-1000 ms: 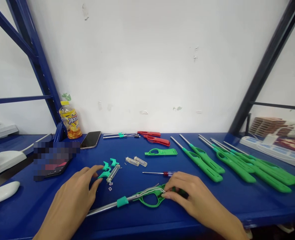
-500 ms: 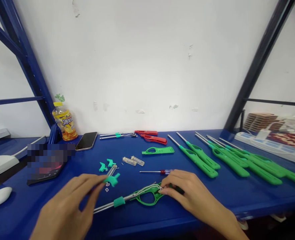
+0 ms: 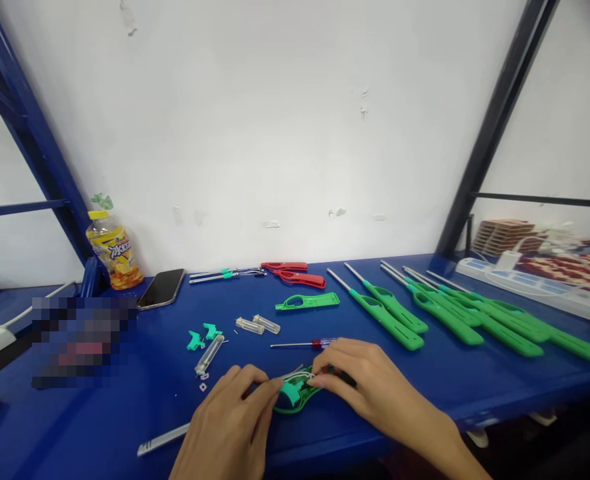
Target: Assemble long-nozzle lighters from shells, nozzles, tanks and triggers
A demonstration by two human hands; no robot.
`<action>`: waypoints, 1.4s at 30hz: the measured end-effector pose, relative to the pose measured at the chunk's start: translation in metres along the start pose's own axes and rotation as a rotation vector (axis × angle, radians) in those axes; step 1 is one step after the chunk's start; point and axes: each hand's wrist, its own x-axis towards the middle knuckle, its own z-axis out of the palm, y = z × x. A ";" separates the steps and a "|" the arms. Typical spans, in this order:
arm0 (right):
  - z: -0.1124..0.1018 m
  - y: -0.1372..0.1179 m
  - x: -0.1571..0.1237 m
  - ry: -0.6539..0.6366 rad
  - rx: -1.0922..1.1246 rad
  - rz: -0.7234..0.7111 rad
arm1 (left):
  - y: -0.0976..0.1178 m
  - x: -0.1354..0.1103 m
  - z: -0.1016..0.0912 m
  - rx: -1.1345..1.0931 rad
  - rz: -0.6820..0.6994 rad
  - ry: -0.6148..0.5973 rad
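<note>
Near the front of the blue table lies an opened green lighter casing [image 3: 302,404] with white wires [image 3: 299,375] along it. My left hand [image 3: 227,423] pinches a teal trigger [image 3: 291,393], which sits over the casing's loop; whether it is seated I cannot tell. Closed around the casing's right part is my right hand [image 3: 375,383], its fingertips at the wires and hiding that end. From under my left hand a metal tube [image 3: 162,440] sticks out to the left. A screwdriver [image 3: 295,345] lies just beyond my right hand.
Two teal triggers [image 3: 203,335], clear fuel tanks [image 3: 249,325] and tiny washers [image 3: 203,386] lie left of centre. Behind are a green casing half [image 3: 309,302] and red casings [image 3: 302,279]. Several green lighters [image 3: 389,320] cover the right. A phone [image 3: 162,289] and bottle [image 3: 116,252] stand left.
My left hand has moved right and down, bringing the teal trigger from above the loose parts to the casing. My right hand stays on the casing. The view has shifted slightly.
</note>
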 end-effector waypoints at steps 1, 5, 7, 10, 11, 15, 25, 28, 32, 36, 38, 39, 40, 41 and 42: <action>0.000 0.001 0.000 0.001 -0.004 -0.003 | 0.000 -0.001 0.002 -0.010 0.002 -0.006; 0.001 0.001 0.000 0.001 -0.014 -0.009 | -0.001 -0.002 0.007 -0.025 0.006 -0.008; 0.001 0.000 0.000 0.000 -0.014 -0.010 | -0.002 -0.003 0.008 -0.024 -0.001 -0.020; 0.000 -0.003 0.000 -0.002 -0.010 -0.008 | -0.002 -0.002 0.010 -0.057 -0.020 -0.040; 0.000 -0.003 0.000 -0.004 -0.008 -0.008 | -0.002 -0.002 0.010 -0.068 -0.022 -0.034; -0.002 -0.003 0.000 -0.034 0.016 -0.013 | 0.000 0.001 0.012 -0.074 -0.005 -0.010; -0.002 -0.004 -0.003 -0.033 0.058 0.002 | 0.002 0.002 0.012 -0.072 -0.008 -0.010; -0.002 -0.002 -0.002 -0.047 0.066 -0.005 | 0.001 0.002 0.012 -0.063 -0.006 -0.013; -0.001 0.000 -0.001 -0.060 0.076 -0.023 | -0.004 0.002 0.014 -0.016 0.017 0.024; 0.000 0.000 -0.002 -0.053 0.074 -0.031 | -0.013 0.000 0.018 -0.029 0.050 0.017; -0.001 0.000 -0.002 -0.045 0.069 -0.038 | -0.015 0.000 0.018 -0.041 0.042 0.002; -0.001 0.000 -0.001 -0.042 0.065 -0.043 | -0.015 0.000 0.018 -0.046 0.032 -0.006; -0.001 -0.001 -0.001 -0.041 0.060 -0.045 | -0.014 0.000 0.018 -0.050 0.015 -0.012; -0.001 -0.001 -0.001 -0.039 0.056 -0.046 | -0.013 0.001 0.017 -0.056 -0.001 -0.016; -0.001 -0.001 0.000 -0.036 0.053 -0.046 | -0.012 0.001 0.017 -0.062 -0.012 -0.017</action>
